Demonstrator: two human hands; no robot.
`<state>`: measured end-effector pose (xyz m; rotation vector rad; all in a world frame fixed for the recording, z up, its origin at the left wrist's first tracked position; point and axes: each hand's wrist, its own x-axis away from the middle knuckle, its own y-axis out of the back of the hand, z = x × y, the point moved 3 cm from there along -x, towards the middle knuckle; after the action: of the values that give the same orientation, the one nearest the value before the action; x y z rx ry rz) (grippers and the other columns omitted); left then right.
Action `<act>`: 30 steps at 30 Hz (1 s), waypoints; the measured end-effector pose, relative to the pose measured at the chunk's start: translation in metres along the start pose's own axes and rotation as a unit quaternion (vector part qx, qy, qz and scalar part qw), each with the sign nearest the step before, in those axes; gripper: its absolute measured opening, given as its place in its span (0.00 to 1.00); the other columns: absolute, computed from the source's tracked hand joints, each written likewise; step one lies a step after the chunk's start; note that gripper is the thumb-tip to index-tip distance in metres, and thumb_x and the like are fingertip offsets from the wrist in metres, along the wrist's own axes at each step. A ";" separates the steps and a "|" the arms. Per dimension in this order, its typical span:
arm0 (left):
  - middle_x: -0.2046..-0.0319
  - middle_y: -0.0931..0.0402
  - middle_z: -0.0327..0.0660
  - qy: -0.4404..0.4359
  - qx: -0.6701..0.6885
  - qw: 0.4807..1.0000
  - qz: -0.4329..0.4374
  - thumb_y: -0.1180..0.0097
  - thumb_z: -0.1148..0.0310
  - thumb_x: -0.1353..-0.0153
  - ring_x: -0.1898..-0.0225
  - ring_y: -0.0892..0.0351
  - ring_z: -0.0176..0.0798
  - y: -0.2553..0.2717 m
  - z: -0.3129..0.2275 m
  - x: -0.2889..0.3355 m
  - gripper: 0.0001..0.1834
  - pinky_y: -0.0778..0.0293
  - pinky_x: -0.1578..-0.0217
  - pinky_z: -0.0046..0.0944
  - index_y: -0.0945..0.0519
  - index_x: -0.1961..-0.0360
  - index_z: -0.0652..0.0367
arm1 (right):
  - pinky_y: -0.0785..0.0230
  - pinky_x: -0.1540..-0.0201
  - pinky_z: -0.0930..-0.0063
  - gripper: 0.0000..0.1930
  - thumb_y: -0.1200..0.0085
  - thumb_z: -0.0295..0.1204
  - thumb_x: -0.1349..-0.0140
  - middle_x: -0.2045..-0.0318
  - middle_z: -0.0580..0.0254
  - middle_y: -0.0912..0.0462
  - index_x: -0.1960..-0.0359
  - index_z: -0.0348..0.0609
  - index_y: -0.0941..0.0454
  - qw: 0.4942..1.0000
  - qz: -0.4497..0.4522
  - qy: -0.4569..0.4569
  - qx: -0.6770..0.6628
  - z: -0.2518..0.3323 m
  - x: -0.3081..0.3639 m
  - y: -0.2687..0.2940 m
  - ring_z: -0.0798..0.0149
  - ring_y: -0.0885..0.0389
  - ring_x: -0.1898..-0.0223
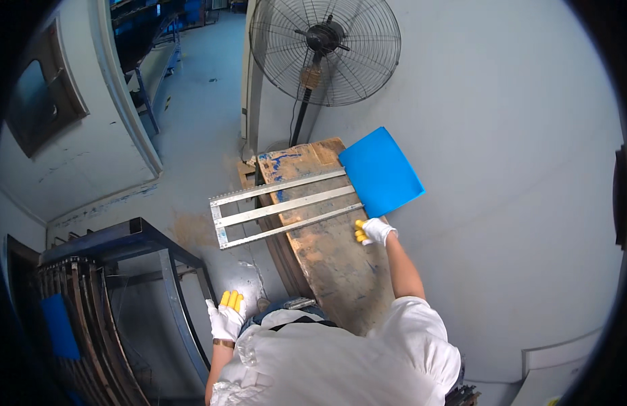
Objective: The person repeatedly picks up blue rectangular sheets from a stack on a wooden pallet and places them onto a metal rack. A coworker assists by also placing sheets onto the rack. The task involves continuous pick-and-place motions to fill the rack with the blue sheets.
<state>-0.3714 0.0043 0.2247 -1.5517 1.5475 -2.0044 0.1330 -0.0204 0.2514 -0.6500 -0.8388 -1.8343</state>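
A metal frame of three long bars (286, 208) lies across the wooden bench, its left end jutting past the edge. Over its right end rests a flat blue sheet (382, 172), leaning toward the wall. My right hand (375, 231), in a white glove with yellow fingertips, is just below the sheet's near corner. Its fingers are loosely bent and apart, with nothing visible in them; whether it touches the sheet I cannot tell. Low at my left side, my left hand (227, 317) wears a matching glove and is open, fingers spread, holding nothing.
The worn, paint-stained bench (333, 257) runs along the right wall. A large black standing fan (325, 37) is behind it. On the left stands a dark metal rack (137, 237), beside several upright brown bars (83, 291) and a blue piece (60, 327). A doorway opens at the far left.
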 end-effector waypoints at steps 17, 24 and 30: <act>0.66 0.27 0.39 -0.235 0.088 0.968 -0.012 0.55 0.68 0.42 0.70 0.28 0.34 0.153 -0.118 0.144 0.13 0.28 0.75 0.30 0.31 0.55 0.56 | 0.31 0.59 0.62 0.23 0.62 0.47 0.40 0.61 0.54 0.25 0.56 0.40 0.33 0.792 0.610 -0.029 0.012 0.063 0.140 -0.632 0.59 0.26 0.61; 0.65 0.28 0.39 -0.352 0.265 0.894 -0.081 0.60 0.58 0.39 0.68 0.28 0.37 0.214 -0.145 0.222 0.15 0.29 0.74 0.31 0.30 0.59 0.55 | 0.31 0.61 0.60 0.20 0.61 0.46 0.41 0.64 0.57 0.25 0.59 0.42 0.32 0.733 0.679 -0.041 -0.017 0.073 0.242 -0.812 0.58 0.25 0.63; 0.66 0.30 0.37 -0.373 0.294 0.876 -0.083 0.59 0.57 0.40 0.69 0.31 0.34 0.284 -0.159 0.233 0.13 0.29 0.73 0.31 0.30 0.61 0.53 | 0.34 0.55 0.57 0.16 0.57 0.37 0.40 0.54 0.51 0.31 0.56 0.39 0.35 0.731 0.668 -0.077 -0.113 0.098 0.288 -0.906 0.54 0.31 0.54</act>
<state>-0.7212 -0.1785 0.1565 -1.8624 0.4669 -1.4262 -0.8065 0.1531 0.2909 -1.1555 -0.0565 -0.5209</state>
